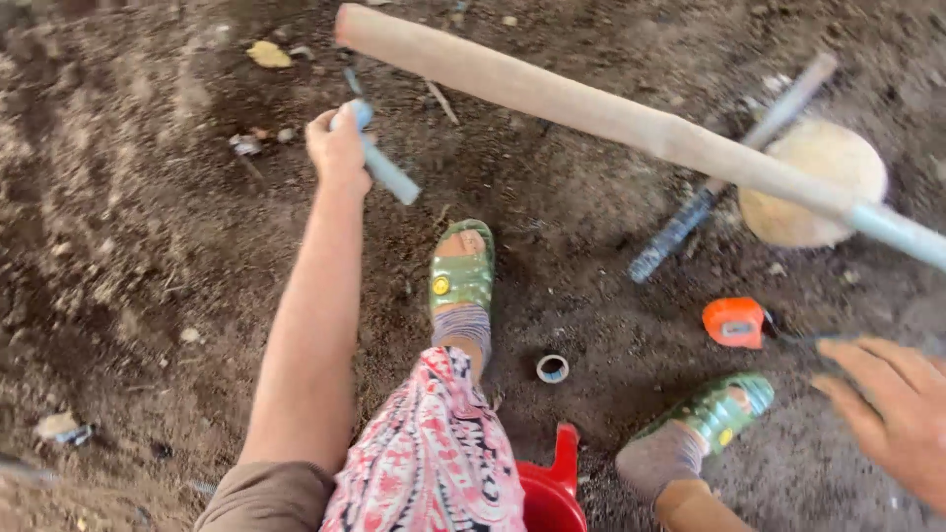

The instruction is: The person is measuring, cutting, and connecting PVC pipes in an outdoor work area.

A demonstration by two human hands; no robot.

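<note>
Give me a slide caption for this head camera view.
Left hand grips a grey pipe piece above bare soil.

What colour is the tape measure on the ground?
Orange, seen in the head view: the tape measure lies on dirt near the right hand.

A short grey-blue plastic pipe piece (382, 166) is gripped near its upper end by the left hand (338, 150); it is tilted, its lower end pointing down to the right, and it is held clear above the dark soil; an orange tape measure with a black strap (734, 322) lies on the dirt just beside the fingertips of the right hand (892, 409), which is spread and touches nothing.
</note>
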